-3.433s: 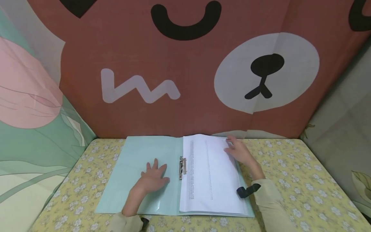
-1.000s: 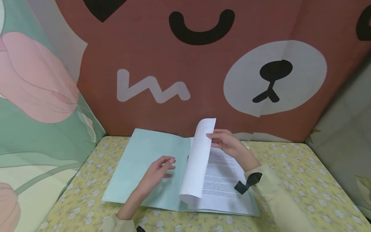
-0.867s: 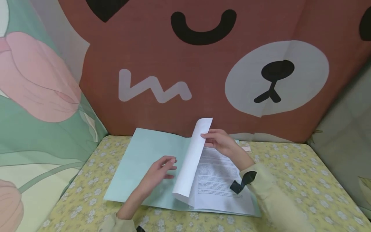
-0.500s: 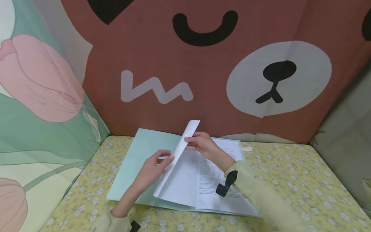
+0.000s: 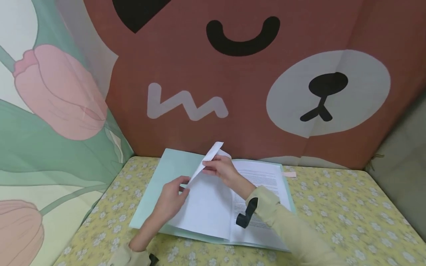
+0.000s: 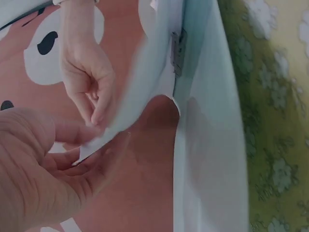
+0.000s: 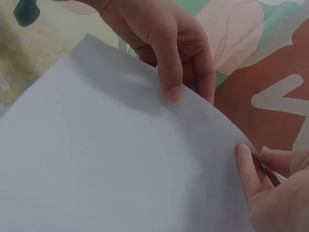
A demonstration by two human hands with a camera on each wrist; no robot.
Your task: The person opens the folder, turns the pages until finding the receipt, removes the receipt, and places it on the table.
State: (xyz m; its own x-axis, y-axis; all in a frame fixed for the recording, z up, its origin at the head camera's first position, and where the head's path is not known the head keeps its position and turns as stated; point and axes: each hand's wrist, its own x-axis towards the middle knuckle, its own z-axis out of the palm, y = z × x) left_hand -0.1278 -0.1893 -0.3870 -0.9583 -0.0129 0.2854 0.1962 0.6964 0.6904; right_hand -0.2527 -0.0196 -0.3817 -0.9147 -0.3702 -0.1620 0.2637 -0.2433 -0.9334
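Pinching a raised white page by its free edge, with the fingers of the right hand toward the far end and those of the left hand nearer. Held above the left cover of an open mint folder on a flowered surface. Could tear near the metal clip if pulled unevenly.
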